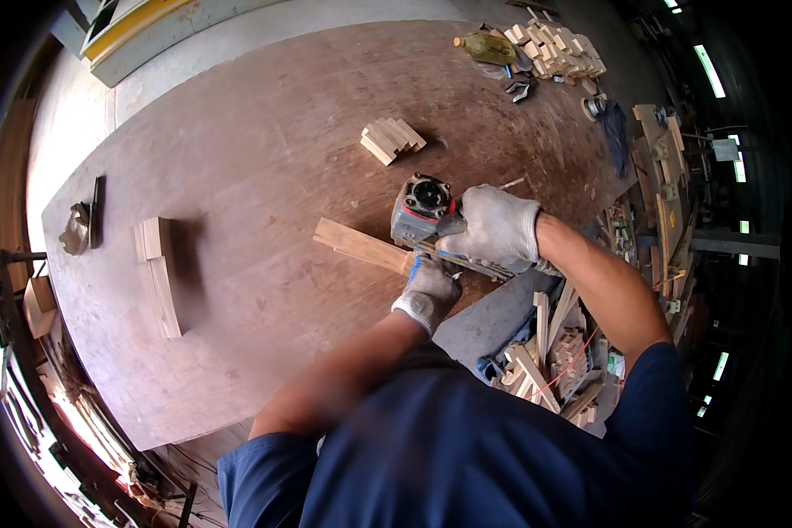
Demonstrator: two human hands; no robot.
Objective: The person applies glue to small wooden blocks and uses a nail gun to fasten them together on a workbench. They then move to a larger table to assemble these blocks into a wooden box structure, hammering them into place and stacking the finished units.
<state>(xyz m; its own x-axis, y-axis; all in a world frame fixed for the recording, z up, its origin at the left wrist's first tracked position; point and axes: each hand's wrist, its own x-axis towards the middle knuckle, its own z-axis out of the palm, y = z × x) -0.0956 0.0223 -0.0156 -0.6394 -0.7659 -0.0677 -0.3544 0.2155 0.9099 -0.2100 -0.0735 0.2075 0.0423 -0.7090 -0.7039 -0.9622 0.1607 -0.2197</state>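
I am gripping the pneumatic nailer (422, 209) with the gloved right hand (502, 227), its fingers clamping around the handle. The tool's round dark head is facing up toward me, and its long magazine is running off to the right beneath that hand. With the gloved left hand (431, 290) I am holding the near end of the wooden strips (361, 246), its fingers clamping on them just beside the nailer; I cannot tell whether the nailer's nose is touching the wood. The strips are lying over the tabletop (264, 150), their free ends pointing left and away from me. Beyond them a small cluster of wooden blocks (392, 141) is sitting, and well apart to the left, longer wooden pieces (160, 290) are resting. A yellowish bottle (488, 48) is lying near the far edge, beside a large block pile (559, 51).
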